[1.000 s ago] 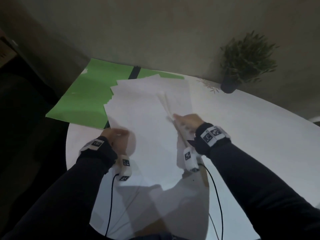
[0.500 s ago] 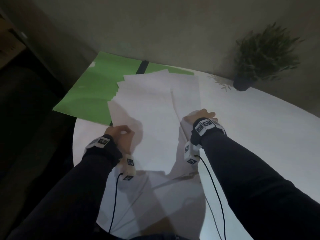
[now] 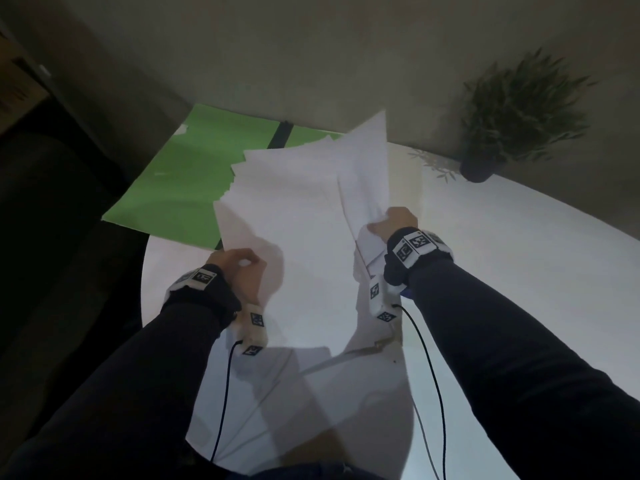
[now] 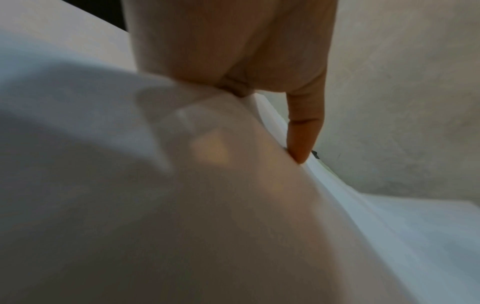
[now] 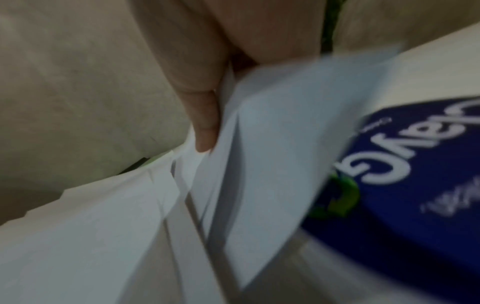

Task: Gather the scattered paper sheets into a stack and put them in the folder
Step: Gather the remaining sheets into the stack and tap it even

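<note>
I see both hands gripping the paper sheets (image 3: 304, 216): left hand (image 3: 239, 271), right hand (image 3: 391, 225). Only right wrist view shows a blue package (image 5: 415, 164), lettering blurred.

So the paper sheets (image 3: 298, 216) are white, blank, and bunched into a loose uneven pile with the far edges fanned out. The right-side sheets curl upward just past the fingertips of the hand pinching them. Green folder (image 3: 180, 181) lies open and flat beyond the fingers on the left, partly under the pile's far-left corner.
</note>
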Tool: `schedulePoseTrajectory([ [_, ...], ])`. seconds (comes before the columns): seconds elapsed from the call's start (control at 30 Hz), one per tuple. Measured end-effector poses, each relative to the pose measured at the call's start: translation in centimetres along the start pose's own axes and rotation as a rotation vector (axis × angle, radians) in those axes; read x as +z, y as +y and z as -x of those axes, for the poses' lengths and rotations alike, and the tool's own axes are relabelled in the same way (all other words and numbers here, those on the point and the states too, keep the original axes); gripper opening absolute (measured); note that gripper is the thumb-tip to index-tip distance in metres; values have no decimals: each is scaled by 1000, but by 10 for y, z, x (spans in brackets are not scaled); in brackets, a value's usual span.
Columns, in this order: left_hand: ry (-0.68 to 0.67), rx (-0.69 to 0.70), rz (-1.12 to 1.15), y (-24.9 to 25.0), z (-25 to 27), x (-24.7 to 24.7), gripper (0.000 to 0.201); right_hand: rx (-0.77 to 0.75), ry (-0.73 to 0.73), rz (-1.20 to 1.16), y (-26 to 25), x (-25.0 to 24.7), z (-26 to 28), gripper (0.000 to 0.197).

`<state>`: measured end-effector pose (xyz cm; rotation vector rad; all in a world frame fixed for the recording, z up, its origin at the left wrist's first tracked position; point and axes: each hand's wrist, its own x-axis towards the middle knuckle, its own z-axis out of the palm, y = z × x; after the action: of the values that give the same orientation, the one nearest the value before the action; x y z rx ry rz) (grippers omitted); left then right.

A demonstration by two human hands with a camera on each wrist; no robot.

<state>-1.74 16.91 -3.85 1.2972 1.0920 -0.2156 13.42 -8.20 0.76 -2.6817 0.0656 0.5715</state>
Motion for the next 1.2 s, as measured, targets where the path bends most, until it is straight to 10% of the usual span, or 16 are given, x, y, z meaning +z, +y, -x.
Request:
schedulePoseTrajectory([
  [0.43, -63, -28, -101, 3, 19, 37, 19, -246, 603, -404, -7, -161, 34, 35],
  [0.63, -79, -65, -3, -6, 28, 45, 37, -176, 172, -790, 22, -118, 52, 5],
  [0.77, -185, -110, 273, -7, 19, 41, 82, -79, -161, -526, 45, -42, 59, 43],
  [0.87, -144, -58, 358, -3, 22, 39, 104, -49, -266, -235, 58, 8, 58, 30],
  [1.03, -195, -16, 97, -6, 28, 28, 26, -148, -381, -165, 62, 28, 50, 44],
  [1.2, -140, 12, -14, -9, 22, 9, 28, -61, -232, -514, 53, 6, 31, 40],
])
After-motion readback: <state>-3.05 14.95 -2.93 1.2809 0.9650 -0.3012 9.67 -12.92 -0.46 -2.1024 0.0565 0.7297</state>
